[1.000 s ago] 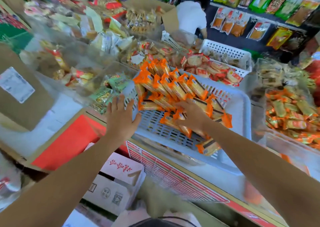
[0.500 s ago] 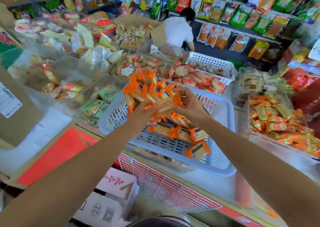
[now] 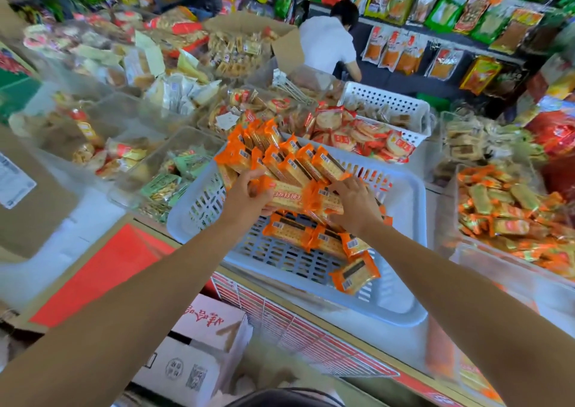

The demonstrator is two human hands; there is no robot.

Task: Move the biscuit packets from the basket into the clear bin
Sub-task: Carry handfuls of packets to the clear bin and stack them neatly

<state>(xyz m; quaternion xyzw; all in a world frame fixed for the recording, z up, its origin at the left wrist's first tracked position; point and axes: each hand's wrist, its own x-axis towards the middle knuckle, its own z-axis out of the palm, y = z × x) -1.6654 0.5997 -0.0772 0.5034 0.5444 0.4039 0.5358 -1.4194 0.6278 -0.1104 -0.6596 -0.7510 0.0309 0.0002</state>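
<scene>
While both bare arms reach forward over the counter edge, the head view shows a pale slotted basket (image 3: 401,301) set on the shop counter, tilted a little toward the person, with orange biscuit packets (image 3: 292,164) heaped against its far wall and a few loose ones lying on its slatted floor near the front. The left hand (image 3: 245,195) is closed round the end of one biscuit packet (image 3: 287,196), fingers curled over its top edge and thumb beneath, holding it lengthwise above the basket floor. The right hand (image 3: 354,202) lies palm down on the packets just beside it, fingers spread and bent over the wrappers; whether it grips any of them or only presses on them cannot be told. One packet (image 3: 354,272) lies alone near the basket's front right corner. To the right of the basket stands a clear bin (image 3: 485,269) already holding a heap of orange and green wrapped packets. Behind the basket is a white perforated basket (image 3: 385,101) with round red-wrapped crackers (image 3: 357,136) before it. Another person in a white top (image 3: 328,44) stands at the shelves beyond. Below the counter sits a cardboard box (image 3: 199,344).
</scene>
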